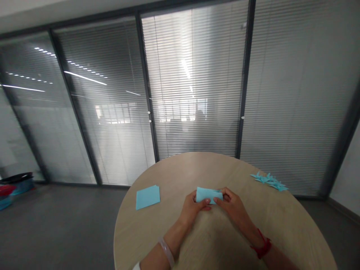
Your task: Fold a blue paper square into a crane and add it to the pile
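Between my two hands is a folded sheet of light blue paper [207,194], a wide rectangle held just over the table. My left hand [194,205] pinches its left end, thumb on the near face and fingers behind. At the right end, my right hand [229,202] grips it the same way, with the thumb near the lower edge. To the left lies a stack of blue paper sheets [147,197]. Off to the right is a pile of small folded blue paper pieces [269,180]; their exact shape is too small to tell.
The round wooden table [197,168] has a curved far edge close to a glass partition with blinds [194,82]. On the grey floor [75,217], dark, blue and red bins or bags [18,182] stand at the far left.
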`<state>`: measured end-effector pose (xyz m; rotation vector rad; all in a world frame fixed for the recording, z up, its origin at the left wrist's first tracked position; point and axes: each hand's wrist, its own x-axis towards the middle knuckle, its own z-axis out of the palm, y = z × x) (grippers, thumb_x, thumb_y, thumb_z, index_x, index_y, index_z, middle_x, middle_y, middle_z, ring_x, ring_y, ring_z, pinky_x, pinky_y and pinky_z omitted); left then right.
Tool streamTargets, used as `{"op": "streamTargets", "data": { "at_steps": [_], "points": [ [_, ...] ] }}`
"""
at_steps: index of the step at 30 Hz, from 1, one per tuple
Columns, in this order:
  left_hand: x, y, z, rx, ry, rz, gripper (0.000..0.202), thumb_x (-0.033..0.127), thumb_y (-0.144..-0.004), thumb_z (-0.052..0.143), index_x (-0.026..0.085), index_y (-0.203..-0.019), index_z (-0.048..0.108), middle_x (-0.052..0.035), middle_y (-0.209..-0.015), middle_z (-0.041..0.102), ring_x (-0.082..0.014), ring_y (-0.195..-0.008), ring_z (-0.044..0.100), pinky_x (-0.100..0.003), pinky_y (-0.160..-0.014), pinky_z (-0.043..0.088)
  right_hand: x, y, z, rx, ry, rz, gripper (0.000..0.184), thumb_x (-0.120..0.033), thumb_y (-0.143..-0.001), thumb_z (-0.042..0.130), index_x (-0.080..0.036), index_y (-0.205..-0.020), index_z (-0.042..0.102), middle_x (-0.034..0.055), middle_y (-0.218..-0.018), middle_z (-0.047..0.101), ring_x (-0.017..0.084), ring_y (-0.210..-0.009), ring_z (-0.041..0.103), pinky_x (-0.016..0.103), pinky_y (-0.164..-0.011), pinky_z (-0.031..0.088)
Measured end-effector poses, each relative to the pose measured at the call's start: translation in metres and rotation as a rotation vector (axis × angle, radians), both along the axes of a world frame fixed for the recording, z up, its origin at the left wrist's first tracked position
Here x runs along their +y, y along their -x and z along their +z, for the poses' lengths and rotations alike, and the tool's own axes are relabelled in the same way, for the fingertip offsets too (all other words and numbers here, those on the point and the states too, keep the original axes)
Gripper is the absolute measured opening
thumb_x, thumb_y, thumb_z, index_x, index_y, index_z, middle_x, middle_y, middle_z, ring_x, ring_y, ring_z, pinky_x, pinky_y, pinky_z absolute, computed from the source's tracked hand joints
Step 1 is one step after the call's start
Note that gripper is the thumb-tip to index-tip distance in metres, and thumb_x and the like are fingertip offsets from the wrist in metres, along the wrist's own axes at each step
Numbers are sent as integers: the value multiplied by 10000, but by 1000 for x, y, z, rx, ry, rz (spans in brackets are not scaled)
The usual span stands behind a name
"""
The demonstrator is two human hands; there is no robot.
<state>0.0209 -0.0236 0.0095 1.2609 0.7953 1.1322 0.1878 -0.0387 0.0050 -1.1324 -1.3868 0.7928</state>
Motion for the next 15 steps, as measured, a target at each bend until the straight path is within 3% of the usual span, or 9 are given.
{"op": "streamTargets", "data": {
  "at_steps": [8,15],
  "points": [
    [1,1,1,55,-35,68,327,358,-612,773,114,-810,683,-68,-776,705,-203,-705,647,-304,-621,548,-3,3,3,98,-4,-8,304,-459,-661,686,-217,-692,504,-16,-622,604,179,-617,593,251,-548,453],
    [-2,-1,2,68,-39,108,307,356,-614,764,118,-788,677,-64,-743,703,-201,-670,659,-276,-563,542,-2,2,2,194,1,9,365,-422,-659,715,-236,-831,452,-7,-688,645,195,-644,622,271,-574,465]
  ]
}}
